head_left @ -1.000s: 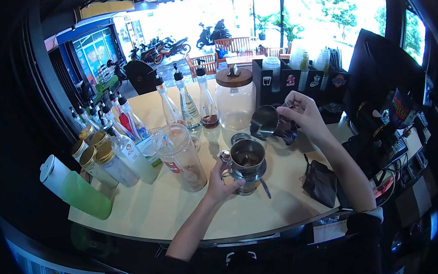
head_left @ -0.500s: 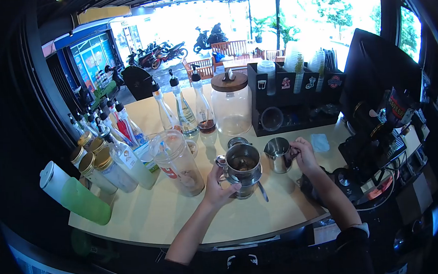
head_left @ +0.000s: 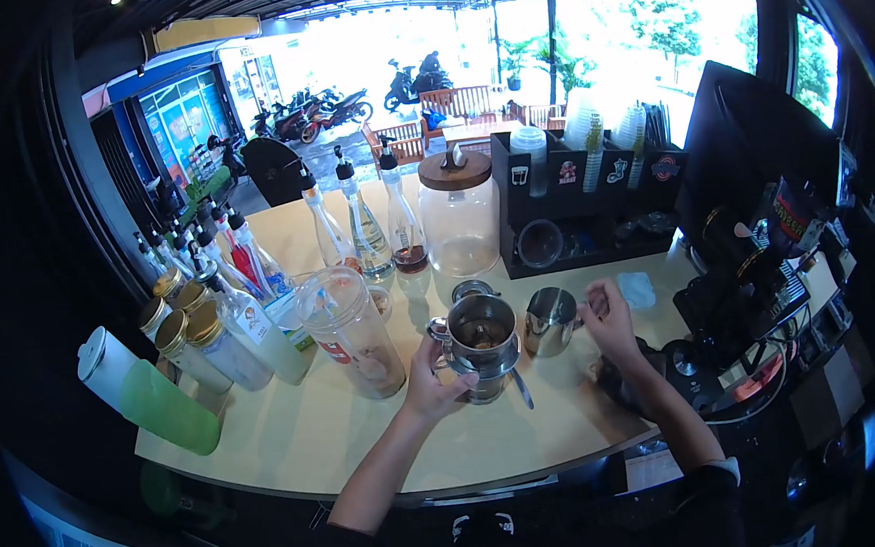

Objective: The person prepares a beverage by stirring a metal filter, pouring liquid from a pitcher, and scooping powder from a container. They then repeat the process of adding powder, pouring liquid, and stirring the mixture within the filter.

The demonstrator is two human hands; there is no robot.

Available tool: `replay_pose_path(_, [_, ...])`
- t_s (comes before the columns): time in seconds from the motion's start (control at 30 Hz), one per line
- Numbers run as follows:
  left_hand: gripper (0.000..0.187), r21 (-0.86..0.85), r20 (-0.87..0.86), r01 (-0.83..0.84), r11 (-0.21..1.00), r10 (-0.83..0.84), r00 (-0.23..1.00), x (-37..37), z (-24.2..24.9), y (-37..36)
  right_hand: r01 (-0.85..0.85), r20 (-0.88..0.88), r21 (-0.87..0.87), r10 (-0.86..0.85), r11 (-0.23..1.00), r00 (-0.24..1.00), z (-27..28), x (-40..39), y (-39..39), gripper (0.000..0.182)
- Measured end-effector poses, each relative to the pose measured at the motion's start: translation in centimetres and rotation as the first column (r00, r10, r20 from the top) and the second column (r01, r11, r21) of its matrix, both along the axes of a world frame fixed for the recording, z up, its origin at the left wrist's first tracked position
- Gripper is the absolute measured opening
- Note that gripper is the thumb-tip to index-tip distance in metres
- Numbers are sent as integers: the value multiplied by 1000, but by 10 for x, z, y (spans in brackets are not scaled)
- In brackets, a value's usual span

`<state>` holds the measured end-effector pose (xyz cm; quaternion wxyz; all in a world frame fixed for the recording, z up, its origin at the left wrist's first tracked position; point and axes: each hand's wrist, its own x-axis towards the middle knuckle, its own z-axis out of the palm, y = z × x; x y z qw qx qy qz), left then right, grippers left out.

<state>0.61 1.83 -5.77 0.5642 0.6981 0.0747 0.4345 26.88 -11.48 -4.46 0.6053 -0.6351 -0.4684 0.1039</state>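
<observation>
My left hand (head_left: 438,379) is wrapped round a metal drip filter (head_left: 483,333), which sits on a glass on the counter (head_left: 297,437). Dark contents show inside the filter. To its right, a small metal pitcher (head_left: 551,322) is tilted, its mouth turned away from me. My right hand (head_left: 608,315) is closed at the pitcher's handle side. A spoon (head_left: 522,388) leans out below the filter, and a round metal lid (head_left: 473,289) lies behind it.
A large clear tumbler (head_left: 351,334) stands left of the filter, with jars (head_left: 224,349) and pump bottles (head_left: 366,223) beyond. Behind are a wooden-lidded glass jar (head_left: 459,217) and a black cup organizer (head_left: 594,204). Dark equipment (head_left: 749,284) stands at right.
The pitcher has tipped, so its open mouth no longer shows and its base side faces me more. My left hand still holds the filter, and the view has shifted slightly.
</observation>
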Motion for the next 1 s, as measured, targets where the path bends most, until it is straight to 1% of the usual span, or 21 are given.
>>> replay_pose_path(0.03, [84,5,1,0,1000,0,1000,0,1,0,37,231,-86,-16,996,973,16,-16,-6,14])
replay_pose_path(0.07, [84,9,5,-1,1000,1,1000,0,1,0,-109,347,-133,149,985,926,20,-26,-9,17])
replay_pose_path(0.1, [84,3,-5,-7,1000,7,1000,-1,0,-1,-243,447,-198,308,950,840,18,-36,-12,20])
replay_pose_path(0.17, [84,1,-17,-7,1000,7,1000,0,-1,-1,-192,606,-396,413,898,680,2,-56,-11,33])
replay_pose_path(0.2, [84,5,-12,-3,1000,3,1000,0,-2,0,-190,606,-392,408,900,682,0,-63,-7,33])
replay_pose_path(0.23, [83,10,-7,0,1000,0,1000,0,-2,0,-92,603,-585,508,806,616,-1,-70,-3,37])
replay_pose_path(0.27, [83,16,-7,-1,1000,2,1000,0,-2,0,24,571,-739,607,673,553,-1,-75,1,41])
replay_pose_path(0.3, [82,24,8,-14,1000,14,1000,1,-3,0,12,546,-768,645,640,536,0,-77,3,42])
replay_pose_path(0.43, [80,26,-2,-13,1000,13,1000,0,-5,3,-94,527,-744,668,661,526,-14,-73,6,37])
replay_pose_path(0.5, [80,22,6,-11,1000,10,1000,0,-3,1,-238,511,-686,688,688,516,-20,-68,6,30])
replay_pose_path(0.53, [80,21,15,-8,1000,8,1000,0,-2,0,-237,511,-687,688,687,516,-20,-66,5,30])
replay_pose_path(0.6, [80,25,14,-10,1000,9,1000,0,-2,0,-339,444,-636,688,694,574,-20,-64,3,21])
replay_pose_path(0.63, [80,31,12,-12,999,11,1000,-1,-2,0,-338,445,-636,688,694,574,-23,-61,3,21])
replay_pose_path(0.7, [80,35,13,-17,999,17,1000,0,-4,1,-484,446,-460,665,745,599,-29,-56,3,19])
replay_pose_path(0.73, [80,37,13,-23,999,22,1000,0,-4,1,-482,449,-459,663,746,599,-28,-56,1,19])
replay_pose_path(0.8, [80,28,15,-19,999,19,1000,0,0,-2,-467,305,-368,579,804,756,-25,-57,-3,14])
replay_pose_path(0.83, [80,17,16,-17,1000,17,1000,0,1,-3,-467,305,-367,578,805,757,-27,-57,-3,14])
replay_pose_path(0.87, [80,17,15,-16,1000,16,1000,0,2,-3,-528,70,-236,556,816,828,-30,-58,-1,11])
replay_pose_path(0.9, [81,17,11,-11,1000,11,1000,0,2,-3,-549,-175,-92,529,831,830,-30,-60,-1,8])
replay_pose_path(0.93, [81,17,6,-5,1000,5,1000,-1,2,-2,-548,-177,-91,528,831,830,-27,-61,-1,8])
replay_pose_path(1.0, [81,23,4,-10,1000,10,1000,-1,2,-3,-507,-343,24,483,862,805,-14,-62,-1,5])
